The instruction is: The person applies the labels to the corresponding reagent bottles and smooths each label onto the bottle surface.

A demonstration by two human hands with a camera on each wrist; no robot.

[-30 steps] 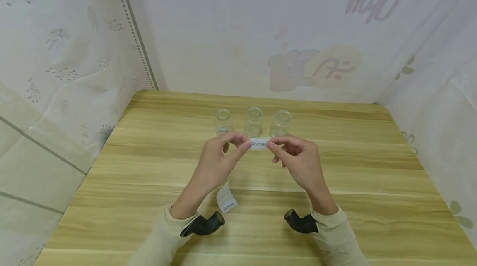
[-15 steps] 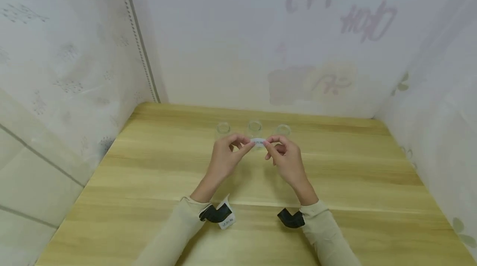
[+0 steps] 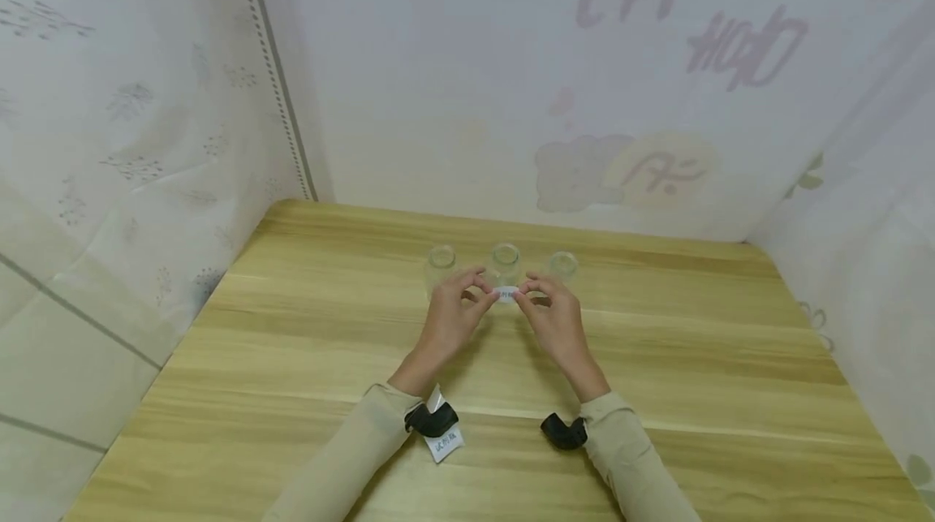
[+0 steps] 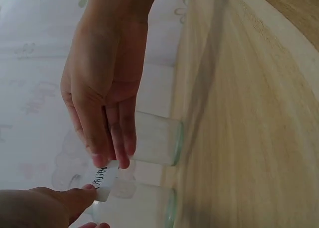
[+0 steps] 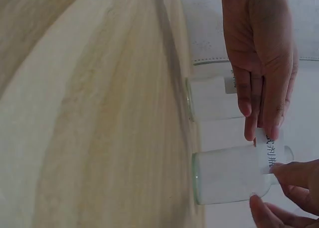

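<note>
A white label with dark handwritten-style characters (image 3: 506,294) is stretched between my two hands. My left hand (image 3: 450,315) pinches its left end between thumb and fingertips, and my right hand (image 3: 553,319) pinches the right end. The label lies across the upper part of the middle clear glass bottle (image 5: 227,175), close in front of it; whether it touches the glass I cannot tell. Beside my left hand stands the left glass bottle (image 3: 441,262), which bears a label (image 5: 230,84). The right glass bottle (image 3: 562,266) stands partly behind my right hand.
Another white label piece with characters (image 3: 444,444) lies on the wooden table (image 3: 292,392), partly covered by the black wrist mount (image 3: 433,420) on my left sleeve. A second black mount (image 3: 564,431) sits at my right wrist. Printed curtains surround the table's back and sides.
Both hands have moved forward with the label, bringing it up to the middle bottle. They have drawn closer together, and the label looks more bowed. The head view has tilted slightly upward.
</note>
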